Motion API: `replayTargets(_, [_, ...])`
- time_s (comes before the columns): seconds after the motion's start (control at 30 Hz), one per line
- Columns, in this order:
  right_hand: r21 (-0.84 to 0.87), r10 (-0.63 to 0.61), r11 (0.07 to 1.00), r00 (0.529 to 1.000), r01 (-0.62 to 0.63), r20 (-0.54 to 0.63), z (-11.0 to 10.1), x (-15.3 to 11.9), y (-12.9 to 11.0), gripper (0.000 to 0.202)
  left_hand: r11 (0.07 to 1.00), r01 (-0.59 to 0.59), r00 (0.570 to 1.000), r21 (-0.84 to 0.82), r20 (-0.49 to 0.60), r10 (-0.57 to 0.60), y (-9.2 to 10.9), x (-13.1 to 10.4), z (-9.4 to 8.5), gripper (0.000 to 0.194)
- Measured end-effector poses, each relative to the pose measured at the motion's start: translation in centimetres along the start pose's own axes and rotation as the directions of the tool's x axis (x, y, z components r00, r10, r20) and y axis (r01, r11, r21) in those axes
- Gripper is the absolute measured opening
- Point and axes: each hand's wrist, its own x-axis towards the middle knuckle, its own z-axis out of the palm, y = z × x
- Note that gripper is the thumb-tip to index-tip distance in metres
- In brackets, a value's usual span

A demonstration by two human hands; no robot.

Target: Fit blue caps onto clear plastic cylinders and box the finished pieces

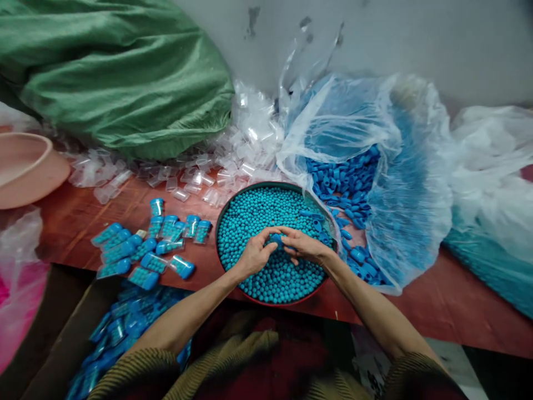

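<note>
Nearest the camera are ribbed olive-brown fabric sleeves [137, 369], pushed back from two bare forearms that reach over a round, red-rimmed basin [272, 303] brimming with small turquoise-blue beads [258, 208]. Above the middle of the basin, the left hand [257, 255] has its thumb and index finger drawn together on a small, dark-blue plastic piece [276, 239], partly hidden by the grip. The right hand [305, 245] meets it from the other side, fingers loosely curled, their tips close to the piece; whether they also grip it I cannot tell. The piece looks light and fairly stiff, with a smooth surface that could slip, so a thumb-and-finger pinch on its sides, with little force, should suit it. The beads look hard and apt to roll, easier to scoop than to pick singly. More loose blue plastic caps [317, 224] lie on the beads at the basin's right side, and others spill from a thin, translucent plastic bag [420, 189], soft and likely to crumple. On the reddish desk [427, 295], left of the basin, stand and lie clear, blue-capped bead containers [151, 262]; their straight walls appear rigid and perhaps slick, best taken around the middle.
</note>
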Motion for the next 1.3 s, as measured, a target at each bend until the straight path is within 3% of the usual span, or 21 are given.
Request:
replayTargets(0.17, [0.089, -0.062, 0.993, 0.984, 0.078, -0.165, 0.2, -0.2, -0.5, 0.042, 0.958, 0.215, 0.976, -0.191, 0.064, -0.206, -0.3, 0.7, -0.2, 0.040])
replayTargets(0.27, [0.135, -0.117, 0.980, 0.969, 0.148, -0.217, 0.6, -0.7, -0.8, 0.041, 0.949, 0.245, 0.969, -0.201, 0.082, -0.232, 0.0, 1.0, -1.0, 0.045])
replayTargets(0.37, [0.003, -0.136, 0.990, 0.967, 0.140, -0.217, 0.4, -1.3, -1.4, 0.041, 0.961, 0.226, 0.966, -0.161, 0.161, -0.201, 0.7, 0.9, -1.8, 0.041])
replayTargets(0.5, [-0.235, 0.012, 0.972, 0.998, -0.027, -0.069, -0.2, -2.1, -3.1, 0.043, 0.976, 0.202, 0.928, -0.085, 0.334, -0.163, 1.7, 0.4, -1.9, 0.033])
replayTargets(0.57, [-0.357, 0.040, 0.932, 0.997, -0.063, -0.072, -0.3, -2.2, -3.7, 0.038, 0.985, 0.171, 0.925, -0.025, 0.349, -0.151, 1.8, 0.2, -1.6, 0.031])
replayTargets(0.63, [-0.454, -0.038, 0.890, 0.986, -0.042, -0.165, -0.1, -1.9, -3.7, 0.031, 0.990, 0.139, 0.945, 0.024, 0.296, -0.140, 1.8, 0.1, -1.3, 0.031])
replayTargets(0.77, [-0.576, -0.270, 0.816, 0.913, 0.048, -0.307, 1.1, -1.4, -2.2, 0.022, 0.991, 0.130, 0.975, -0.033, 0.188, -0.121, 1.5, 0.0, -0.7, 0.047])
replayTargets(0.83, [-0.717, -0.434, 0.690, 0.849, 0.099, -0.300, 1.9, -1.5, -1.2, 0.024, 0.992, 0.107, 0.985, -0.068, 0.145, -0.097, 1.4, -0.2, -0.5, 0.054])
replayTargets(0.9, [-0.850, -0.558, 0.514, 0.797, 0.115, -0.230, 2.8, -1.7, -0.1, 0.036, 0.993, 0.079, 0.992, -0.093, 0.110, -0.068, 1.5, -0.4, -0.3, 0.056])
replayTargets(1.0, [-0.936, -0.583, 0.345, 0.796, 0.063, -0.161, 4.0, -1.7, 1.3, 0.074, 0.989, 0.049, 0.997, -0.143, 0.072, -0.039, 1.8, -0.5, 0.1, 0.052])
replayTargets(1.1, [-0.957, -0.622, 0.288, 0.753, -0.035, -0.215, 4.8, -1.2, 2.5, 0.091, 0.985, 0.021, 1.000, -0.169, 0.006, -0.020, 1.9, -0.4, 0.4, 0.042])
replayTargets(1.2, [-0.959, -0.703, 0.271, 0.663, -0.084, -0.257, 5.1, -0.5, 3.3, 0.082, 0.981, 0.055, 0.998, -0.187, -0.011, -0.058, 2.0, -0.3, 0.7, 0.032])
replayTargets(1.3, [-0.967, -0.731, 0.242, 0.640, -0.082, -0.237, 5.3, 0.0, 3.7, 0.076, 0.971, 0.120, 0.990, -0.207, -0.044, -0.132, 2.0, -0.4, 1.1, 0.025])
